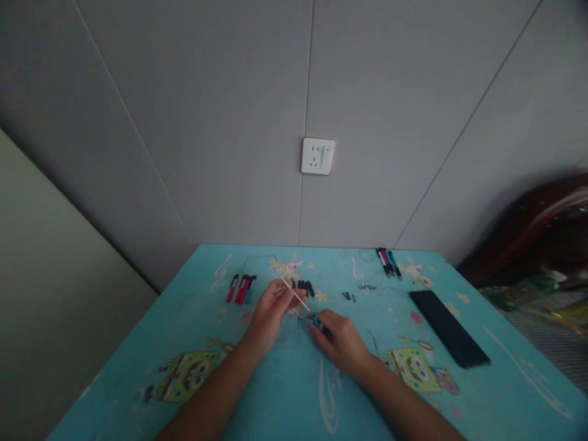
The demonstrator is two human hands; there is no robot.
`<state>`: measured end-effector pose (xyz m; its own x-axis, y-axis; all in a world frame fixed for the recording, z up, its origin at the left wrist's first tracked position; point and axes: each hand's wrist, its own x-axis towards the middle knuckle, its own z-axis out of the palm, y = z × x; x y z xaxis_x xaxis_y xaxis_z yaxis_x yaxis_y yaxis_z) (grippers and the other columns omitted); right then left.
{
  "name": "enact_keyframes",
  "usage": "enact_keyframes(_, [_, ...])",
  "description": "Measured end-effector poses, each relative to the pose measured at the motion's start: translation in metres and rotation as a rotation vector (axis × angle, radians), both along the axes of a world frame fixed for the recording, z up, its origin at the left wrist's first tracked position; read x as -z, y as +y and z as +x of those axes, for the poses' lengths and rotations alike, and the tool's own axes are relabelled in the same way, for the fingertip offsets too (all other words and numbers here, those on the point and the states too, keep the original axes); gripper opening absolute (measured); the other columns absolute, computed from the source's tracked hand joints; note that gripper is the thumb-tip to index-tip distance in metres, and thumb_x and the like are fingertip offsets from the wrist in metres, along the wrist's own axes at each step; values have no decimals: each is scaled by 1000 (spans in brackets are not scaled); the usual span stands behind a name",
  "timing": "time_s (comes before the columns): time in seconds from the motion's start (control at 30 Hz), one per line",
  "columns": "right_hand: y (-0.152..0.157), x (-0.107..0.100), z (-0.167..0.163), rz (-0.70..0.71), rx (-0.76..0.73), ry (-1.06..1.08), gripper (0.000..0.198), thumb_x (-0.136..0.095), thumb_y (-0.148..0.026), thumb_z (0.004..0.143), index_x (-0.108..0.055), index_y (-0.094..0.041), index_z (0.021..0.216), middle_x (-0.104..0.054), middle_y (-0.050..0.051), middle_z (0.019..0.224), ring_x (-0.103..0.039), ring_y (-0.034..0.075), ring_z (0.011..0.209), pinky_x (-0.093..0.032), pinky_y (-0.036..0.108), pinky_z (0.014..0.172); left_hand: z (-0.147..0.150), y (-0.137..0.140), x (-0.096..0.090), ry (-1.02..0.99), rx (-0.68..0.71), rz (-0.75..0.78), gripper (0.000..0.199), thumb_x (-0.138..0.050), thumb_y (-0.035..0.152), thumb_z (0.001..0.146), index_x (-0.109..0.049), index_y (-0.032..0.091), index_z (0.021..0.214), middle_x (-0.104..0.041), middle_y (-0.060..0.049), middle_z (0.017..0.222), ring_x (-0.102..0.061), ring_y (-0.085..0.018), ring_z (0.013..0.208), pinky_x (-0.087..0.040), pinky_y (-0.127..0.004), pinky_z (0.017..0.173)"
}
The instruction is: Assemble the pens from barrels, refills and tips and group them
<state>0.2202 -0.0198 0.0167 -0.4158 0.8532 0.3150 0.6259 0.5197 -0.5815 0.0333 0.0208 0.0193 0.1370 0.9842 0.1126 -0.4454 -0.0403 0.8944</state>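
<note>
Left hand [271, 304] pinches white rod [301, 301] mid-length, presumably leaving its near tip clear beside blue piece [315, 320] gripped in right hand [339, 337].

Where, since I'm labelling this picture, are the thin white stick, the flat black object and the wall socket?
Thin white stick [301, 301]: head view, its lower half.
Flat black object [449, 329]: head view, middle of its top face.
Wall socket [318, 156]: head view, middle of its plate.

Desk [287, 404]: blue, with cartoon pictures
Black strip [448, 327]: flat on top
Pens [388, 263]: together, behind the strip, to its left
Little black bits [309, 288]: left of the strip
Red and blue tubes [241, 290]: even farther left
</note>
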Motion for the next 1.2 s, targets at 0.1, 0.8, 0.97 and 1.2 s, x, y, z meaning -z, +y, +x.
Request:
enact_keyframes(0.1, [1, 3, 0, 14, 5, -21, 17, -48, -30, 95, -60, -19, 89, -56, 2, 76, -54, 15, 67, -40, 26, 64, 0, -2, -2, -69, 21, -33, 25, -65, 34, 85, -51, 19, 100, -72, -6, 93, -70, -21, 86, -53, -37, 84])
enact_keyframes(0.8, [1, 9, 1, 7, -65, -82, 15, -48, -30, 95, -57, -20, 89, -59, 3, 79, -58, 16, 71, -45, 27, 67, 6, -7, -4, -6, 57, 8, 29, -62, 39, 86, -47, 19, 100, -70, -7, 95, -70, -20, 83, -54, -35, 77])
enact_keyframes(0.97, [2, 10, 2, 2, -64, -64, 14, -49, -30, 95, -59, -20, 93, -60, 3, 80, -59, 16, 72, -46, 28, 69, 5, -6, -1, 78, 56, 47, 28, -62, 39, 86, -48, 20, 100, -71, -6, 93, -70, -20, 81, -54, -35, 78])
enact_keyframes(1.2, [1, 5, 1, -23, -74, 19, 17, -49, -29, 95, -61, -20, 103, -65, 6, 93, -63, 19, 84, -49, 30, 77, 8, -14, 1, 356, 187, 170, 22, -62, 33, 86, -59, 17, 101, -67, -8, 107, -63, -21, 100, -47, -33, 90])
